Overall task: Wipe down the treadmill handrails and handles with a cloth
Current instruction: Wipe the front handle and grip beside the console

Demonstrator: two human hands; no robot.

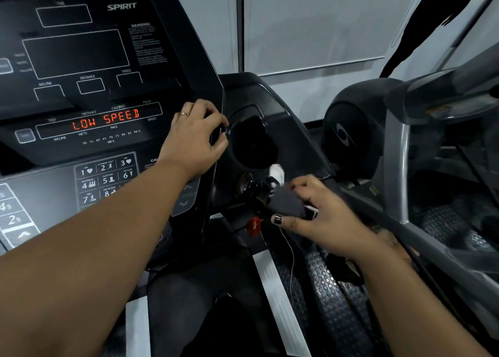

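My right hand [321, 216] pinches a dark grey cloth [287, 201] between thumb and fingers; a white part of it [278, 173] sticks up above. The cloth lies against the black handle area [251, 189] just below the treadmill console's cup holder [252, 140]. My left hand [193, 137] grips the right edge of the console [81, 59], fingers curled round it. The right handrail [391, 216] runs from beside my right hand down to the lower right.
The display reads LOW SPEED [106, 120] in red. A red safety key [253, 225] hangs below the cloth, with a thin white cord [292, 254] trailing down. Another grey machine [399, 129] stands close on the right. The treadmill's studded side rail [332, 297] is below.
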